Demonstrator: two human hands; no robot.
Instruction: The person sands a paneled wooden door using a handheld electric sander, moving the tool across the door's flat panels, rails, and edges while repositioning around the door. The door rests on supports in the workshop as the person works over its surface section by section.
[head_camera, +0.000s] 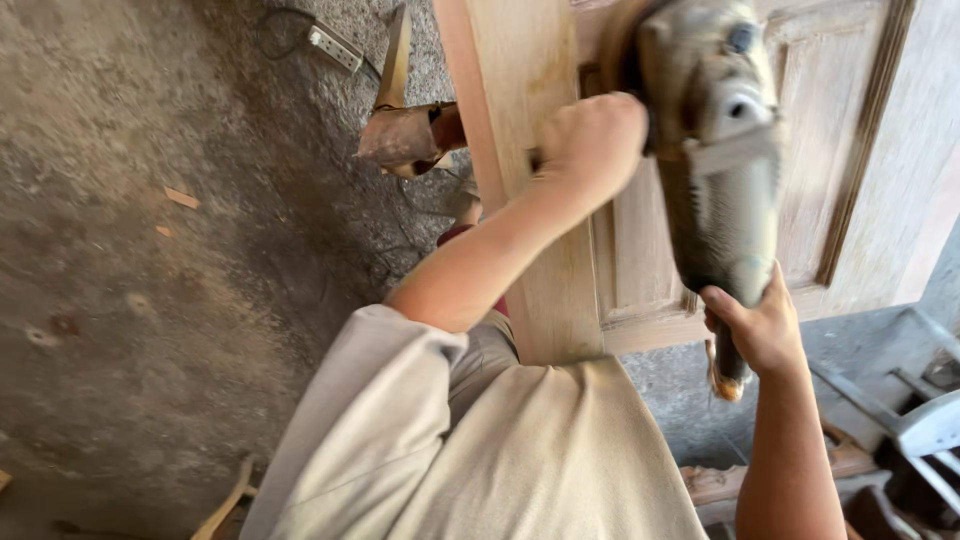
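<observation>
Sanding looks to be the step in hand: a dusty power grinder (715, 150) lies on the panelled wooden door (620, 250). The left hand (590, 140) is clenched around its side handle, above the door's long stile; the right hand (760, 325) wraps the rear body, near the door's lower rail. Next calls for steady, even pressure along the grain.

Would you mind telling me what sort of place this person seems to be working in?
Most likely a woodworking or carpentry workshop. Both hands hold a dusty power sander or grinder against an unfinished panelled wooden door, and the rough concrete floor carries wood scraps and a power strip.
</observation>
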